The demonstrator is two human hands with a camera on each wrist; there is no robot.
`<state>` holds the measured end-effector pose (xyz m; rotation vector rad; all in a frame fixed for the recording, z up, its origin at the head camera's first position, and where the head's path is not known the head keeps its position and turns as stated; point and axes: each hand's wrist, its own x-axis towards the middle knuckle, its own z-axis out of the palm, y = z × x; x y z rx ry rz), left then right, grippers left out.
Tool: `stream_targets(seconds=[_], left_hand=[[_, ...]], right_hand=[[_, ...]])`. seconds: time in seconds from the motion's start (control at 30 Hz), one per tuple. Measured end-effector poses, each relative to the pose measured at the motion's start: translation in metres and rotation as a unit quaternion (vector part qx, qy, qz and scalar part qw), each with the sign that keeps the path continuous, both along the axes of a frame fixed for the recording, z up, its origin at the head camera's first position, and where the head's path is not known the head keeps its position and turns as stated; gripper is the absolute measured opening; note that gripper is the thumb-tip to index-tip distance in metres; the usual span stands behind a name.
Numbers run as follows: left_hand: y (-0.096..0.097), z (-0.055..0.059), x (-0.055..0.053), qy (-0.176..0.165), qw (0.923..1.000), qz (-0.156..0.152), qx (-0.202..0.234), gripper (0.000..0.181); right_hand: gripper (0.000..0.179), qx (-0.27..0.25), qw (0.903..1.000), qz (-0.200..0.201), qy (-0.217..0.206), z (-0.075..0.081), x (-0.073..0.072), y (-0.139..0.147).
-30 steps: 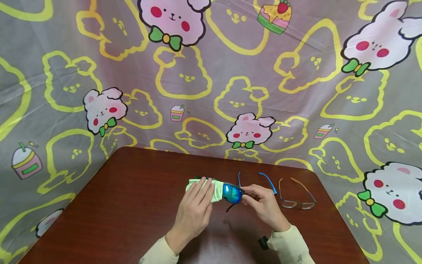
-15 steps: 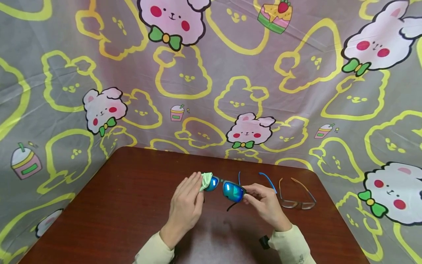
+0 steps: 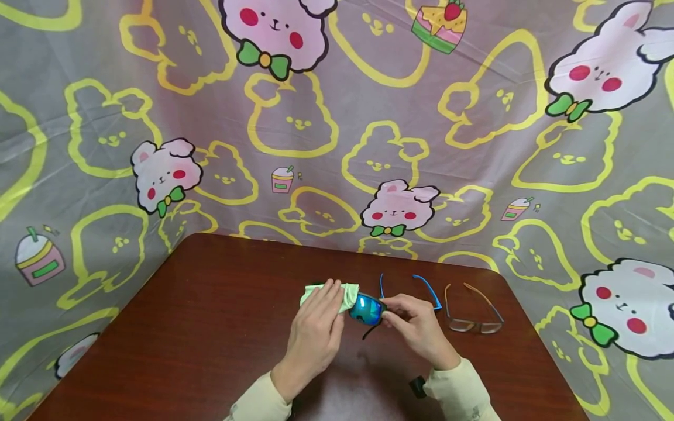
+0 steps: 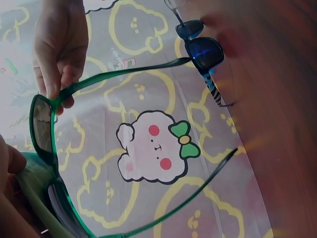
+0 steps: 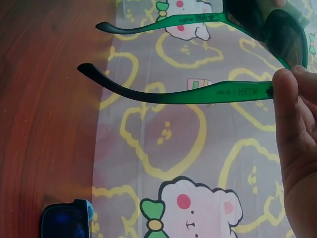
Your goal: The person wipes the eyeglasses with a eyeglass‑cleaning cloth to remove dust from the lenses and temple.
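Note:
In the head view my right hand (image 3: 421, 330) pinches a pair of sunglasses (image 3: 367, 310) by the right-hand end of the frame, near the hinge. They have blue mirrored lenses, and the wrist views show translucent green on the inner side with both temples unfolded. My left hand (image 3: 315, 339) lies with straight fingers over a pale green cloth (image 3: 350, 297), pressing it onto the left-hand lens, which is hidden in the head view. From the left wrist, the cloth (image 4: 37, 191) shows against the outer side of that lens. The sunglasses are held up above the table.
Blue-framed glasses (image 3: 429, 289) stand on the brown table (image 3: 210, 327) behind my right hand; their dark lens (image 5: 64, 220) shows in the right wrist view. Clear glasses (image 3: 476, 326) with orange temples lie further right. A patterned curtain (image 3: 316, 128) encloses the table's back and sides.
My left hand slid left with the cloth, baring much of the left-hand lens, then came back right over it. The right hand keeps its pinch, and the sunglasses have shifted slightly left.

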<state>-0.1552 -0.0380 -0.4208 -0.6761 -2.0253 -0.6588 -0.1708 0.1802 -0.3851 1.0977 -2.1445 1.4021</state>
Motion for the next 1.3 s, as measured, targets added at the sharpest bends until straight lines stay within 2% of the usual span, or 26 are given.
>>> stream_targets(seconds=[0.33, 0.6, 0.9, 1.1, 1.3], left_hand=[[0.0054, 0.0007, 0.0009, 0.018, 0.9998, -0.005, -0.010, 0.040], [0.0056, 0.0012, 0.0021, 0.023, 0.9979, -0.024, -0.055, 0.039], [0.0077, 0.0014, 0.0046, 0.017, 0.9949, -0.050, -0.086, 0.042], [0.0095, 0.0000, 0.0064, 0.052, 0.9894, -0.066, -0.119, 0.043], [0.0101, 0.0020, 0.0059, 0.080, 0.9853, -0.050, -0.143, 0.042]], right_hand=[[0.023, 0.007, 0.9999, -0.003, -0.007, 0.0023, 0.0019, -0.0059], [0.020, 0.009, 0.9999, 0.005, -0.007, 0.0021, 0.0026, -0.0054], [0.024, 0.002, 0.9999, -0.011, -0.001, 0.0019, 0.0023, -0.0037], [0.023, -0.004, 0.9998, -0.016, 0.005, 0.0011, 0.0021, -0.0036], [0.022, 0.005, 0.9998, -0.019, 0.003, 0.0037, 0.0032, -0.0032]])
